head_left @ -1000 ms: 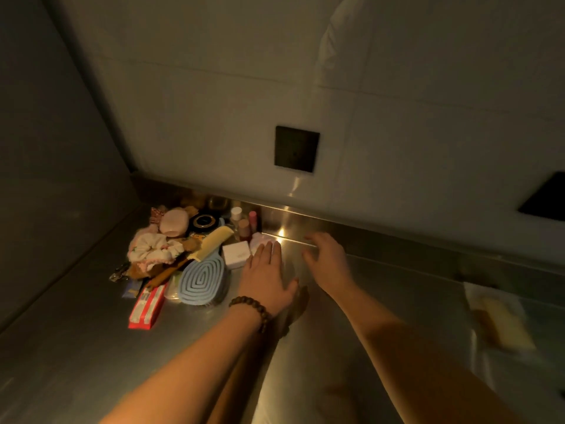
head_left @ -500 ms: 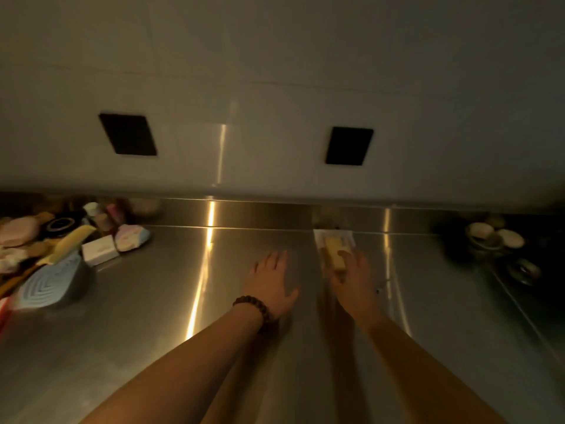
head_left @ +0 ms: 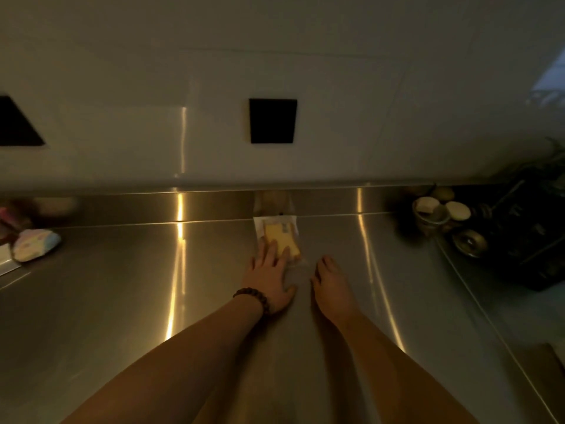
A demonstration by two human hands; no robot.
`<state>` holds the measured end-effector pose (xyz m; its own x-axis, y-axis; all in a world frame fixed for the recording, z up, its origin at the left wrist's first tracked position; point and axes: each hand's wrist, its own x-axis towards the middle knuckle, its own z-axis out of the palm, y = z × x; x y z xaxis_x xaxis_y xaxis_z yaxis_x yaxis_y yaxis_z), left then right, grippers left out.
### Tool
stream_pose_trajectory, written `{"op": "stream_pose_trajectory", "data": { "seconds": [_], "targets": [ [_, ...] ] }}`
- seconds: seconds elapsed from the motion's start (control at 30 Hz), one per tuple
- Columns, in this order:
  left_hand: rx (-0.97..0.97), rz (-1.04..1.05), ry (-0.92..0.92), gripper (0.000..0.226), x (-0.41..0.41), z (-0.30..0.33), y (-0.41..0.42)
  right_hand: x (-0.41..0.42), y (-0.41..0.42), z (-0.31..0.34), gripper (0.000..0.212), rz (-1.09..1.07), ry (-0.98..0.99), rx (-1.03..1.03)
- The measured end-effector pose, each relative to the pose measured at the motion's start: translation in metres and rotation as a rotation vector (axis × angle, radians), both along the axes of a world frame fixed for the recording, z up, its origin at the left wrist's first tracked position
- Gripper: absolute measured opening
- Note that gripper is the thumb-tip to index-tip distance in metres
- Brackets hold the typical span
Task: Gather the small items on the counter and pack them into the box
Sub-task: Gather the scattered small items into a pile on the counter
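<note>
Steel counter (head_left: 122, 301) fills the lower half of the dim view, running back to a low metal upstand and a pale wall with a black square plate (head_left: 272, 120). No box can be seen anywhere here.

Both bare forearms reach forward across the middle of the counter. The left hand (head_left: 270, 278), with a dark bead bracelet (head_left: 253, 298) at its wrist, lies flat with its fingers straight and slightly spread, the fingertips resting on the near end of a clear packet (head_left: 279, 237) holding something yellow. That flat touch reads as a way to pin or slide the thin packet, since it lies too flat to pinch easily. The right hand (head_left: 331, 286) sits just beside it, off the packet, fingers loosely curled downward and holding nothing, probably ready to help lift an edge.

The packet lies lengthwise, its far end touching the upstand.

At the far left edge, a pastel pouch-like item (head_left: 35, 244) rests well apart from the hands. At the far right, small bowls (head_left: 440, 211) cluster near a dark mass that cannot be identified.
</note>
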<state>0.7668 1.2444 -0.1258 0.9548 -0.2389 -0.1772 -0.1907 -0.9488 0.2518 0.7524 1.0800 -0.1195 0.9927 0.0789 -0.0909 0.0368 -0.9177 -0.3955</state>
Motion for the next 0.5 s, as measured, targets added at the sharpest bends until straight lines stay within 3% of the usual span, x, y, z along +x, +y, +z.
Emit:
{"op": "stream_pose_trajectory", "data": {
  "seconds": [0.33,0.5],
  "targets": [
    [0.014,-0.009,-0.099,0.064,-0.010,0.005,0.008,-0.009,-0.028,0.004,0.041,0.012,-0.093,0.200],
    [-0.024,0.031,-0.276,0.049,-0.039,0.008,0.021,-0.014,-0.040,-0.002,0.034,-0.062,-0.127,0.198]
  ]
}}
